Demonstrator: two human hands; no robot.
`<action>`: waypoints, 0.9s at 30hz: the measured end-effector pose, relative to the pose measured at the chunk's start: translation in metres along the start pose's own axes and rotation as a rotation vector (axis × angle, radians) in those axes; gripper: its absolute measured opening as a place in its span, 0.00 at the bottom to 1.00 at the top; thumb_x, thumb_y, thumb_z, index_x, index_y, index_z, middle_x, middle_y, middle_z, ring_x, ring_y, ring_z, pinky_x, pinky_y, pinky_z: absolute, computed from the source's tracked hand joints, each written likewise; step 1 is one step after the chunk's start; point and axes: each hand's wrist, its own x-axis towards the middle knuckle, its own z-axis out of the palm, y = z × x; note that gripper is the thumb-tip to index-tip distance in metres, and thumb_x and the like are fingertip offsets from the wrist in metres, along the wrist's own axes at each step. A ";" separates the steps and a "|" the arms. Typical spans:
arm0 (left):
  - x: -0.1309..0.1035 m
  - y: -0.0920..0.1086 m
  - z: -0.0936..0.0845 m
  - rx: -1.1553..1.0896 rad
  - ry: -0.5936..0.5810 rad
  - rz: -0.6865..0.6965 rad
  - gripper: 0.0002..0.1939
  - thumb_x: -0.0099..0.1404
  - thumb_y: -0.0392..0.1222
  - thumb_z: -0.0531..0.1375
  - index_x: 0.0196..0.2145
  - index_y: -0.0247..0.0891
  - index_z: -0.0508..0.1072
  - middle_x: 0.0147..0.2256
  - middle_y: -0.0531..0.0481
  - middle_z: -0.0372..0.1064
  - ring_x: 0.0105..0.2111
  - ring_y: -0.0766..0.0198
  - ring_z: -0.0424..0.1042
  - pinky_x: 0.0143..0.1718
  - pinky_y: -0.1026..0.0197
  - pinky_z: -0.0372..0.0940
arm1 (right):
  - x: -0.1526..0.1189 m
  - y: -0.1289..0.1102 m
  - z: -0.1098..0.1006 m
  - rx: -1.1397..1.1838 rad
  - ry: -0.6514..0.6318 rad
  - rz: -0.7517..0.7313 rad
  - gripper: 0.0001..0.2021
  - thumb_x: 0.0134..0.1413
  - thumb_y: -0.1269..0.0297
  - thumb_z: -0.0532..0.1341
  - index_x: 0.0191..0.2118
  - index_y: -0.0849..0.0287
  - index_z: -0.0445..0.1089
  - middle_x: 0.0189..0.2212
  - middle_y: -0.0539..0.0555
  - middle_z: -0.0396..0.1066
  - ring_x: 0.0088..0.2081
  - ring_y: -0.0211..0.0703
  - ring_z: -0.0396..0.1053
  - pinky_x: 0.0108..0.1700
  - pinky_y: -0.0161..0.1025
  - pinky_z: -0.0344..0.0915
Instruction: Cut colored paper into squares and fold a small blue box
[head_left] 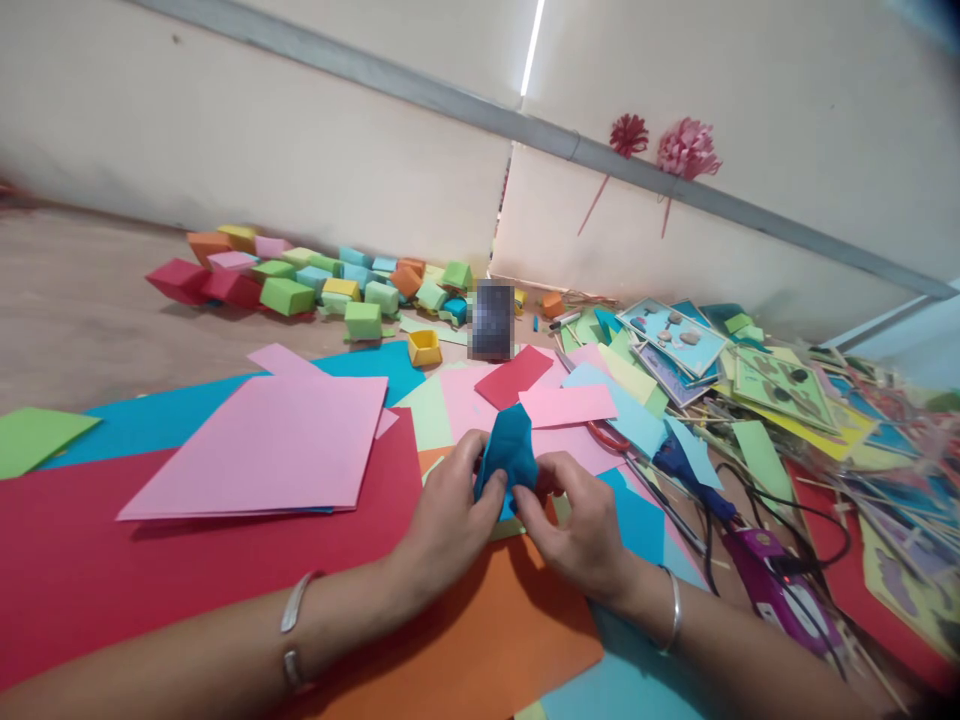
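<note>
A folded piece of blue paper (512, 440) is held up between my two hands, its pointed top standing above the fingers. My left hand (461, 500) grips its left side, thumb in front and fingers behind. On the lower right edge, my right hand (577, 510) pinches the same paper between thumb and fingers. Parts of the paper's lower end are hidden by the thumbs. Beneath both hands lies an orange sheet (465, 630). A large red sheet (225, 590) spreads to the left, with a stack of pink paper (270, 440) on it.
Several folded paper boxes (289, 295) are heaped by the wall, with a yellow open box (425, 347) nearer. To the right are red-handled scissors (609, 437), a purple power strip (780, 585) with black cables, and decorated cards (675, 335). Paper flowers (688, 148) hang on the wall rail.
</note>
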 end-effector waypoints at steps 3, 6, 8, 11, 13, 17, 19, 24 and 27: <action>0.000 0.000 0.000 0.028 0.011 0.005 0.05 0.62 0.42 0.53 0.29 0.43 0.59 0.24 0.57 0.59 0.24 0.65 0.59 0.25 0.62 0.56 | 0.000 -0.001 0.000 0.003 -0.002 -0.035 0.03 0.59 0.70 0.59 0.33 0.57 0.66 0.24 0.49 0.70 0.26 0.37 0.66 0.30 0.35 0.62; 0.000 -0.001 0.000 0.021 -0.018 0.077 0.05 0.63 0.41 0.52 0.29 0.42 0.60 0.25 0.57 0.61 0.25 0.64 0.61 0.27 0.61 0.57 | 0.000 -0.001 0.001 0.038 0.014 -0.069 0.04 0.59 0.73 0.57 0.35 0.58 0.67 0.28 0.52 0.72 0.29 0.40 0.68 0.33 0.37 0.65; 0.000 -0.003 0.001 0.015 -0.024 0.119 0.04 0.63 0.39 0.51 0.29 0.42 0.62 0.26 0.56 0.62 0.26 0.64 0.62 0.28 0.61 0.59 | 0.000 0.000 0.001 0.067 0.011 -0.072 0.05 0.59 0.74 0.56 0.35 0.58 0.68 0.30 0.54 0.72 0.32 0.41 0.69 0.35 0.38 0.66; 0.000 -0.006 0.001 0.000 -0.026 0.146 0.05 0.62 0.38 0.51 0.29 0.41 0.65 0.27 0.54 0.65 0.28 0.63 0.65 0.30 0.60 0.61 | -0.001 0.002 0.000 0.071 -0.005 -0.077 0.06 0.59 0.74 0.57 0.34 0.58 0.69 0.31 0.54 0.72 0.33 0.42 0.70 0.36 0.38 0.67; -0.001 -0.008 0.002 -0.010 -0.030 0.168 0.06 0.63 0.38 0.51 0.31 0.40 0.67 0.29 0.52 0.68 0.30 0.61 0.67 0.32 0.59 0.63 | -0.002 0.002 0.000 0.062 0.008 -0.078 0.06 0.59 0.73 0.58 0.35 0.57 0.70 0.31 0.53 0.73 0.33 0.41 0.70 0.35 0.38 0.66; -0.003 -0.011 0.002 -0.016 -0.077 0.210 0.09 0.65 0.36 0.52 0.37 0.39 0.72 0.34 0.49 0.72 0.34 0.60 0.70 0.36 0.57 0.66 | -0.002 0.001 0.001 0.084 0.088 0.025 0.04 0.56 0.73 0.61 0.34 0.56 0.67 0.26 0.48 0.72 0.27 0.37 0.68 0.32 0.34 0.65; -0.002 -0.013 0.001 -0.010 -0.088 0.247 0.10 0.66 0.35 0.52 0.38 0.39 0.73 0.36 0.48 0.73 0.35 0.60 0.71 0.37 0.57 0.67 | 0.000 0.001 0.001 0.131 0.116 0.094 0.07 0.54 0.73 0.62 0.37 0.56 0.66 0.25 0.45 0.71 0.25 0.35 0.67 0.29 0.33 0.64; 0.001 -0.018 -0.001 0.050 -0.043 0.384 0.11 0.66 0.33 0.53 0.38 0.40 0.76 0.38 0.46 0.76 0.38 0.59 0.74 0.39 0.58 0.69 | 0.003 0.001 -0.002 0.168 0.035 0.098 0.05 0.52 0.74 0.60 0.32 0.56 0.67 0.25 0.46 0.68 0.27 0.36 0.65 0.30 0.33 0.62; 0.001 -0.020 -0.004 0.136 -0.059 0.444 0.14 0.65 0.31 0.53 0.40 0.41 0.77 0.38 0.47 0.78 0.37 0.59 0.76 0.38 0.58 0.69 | 0.004 0.004 -0.003 0.192 0.021 0.058 0.06 0.51 0.75 0.60 0.29 0.56 0.65 0.27 0.49 0.69 0.30 0.38 0.66 0.32 0.35 0.64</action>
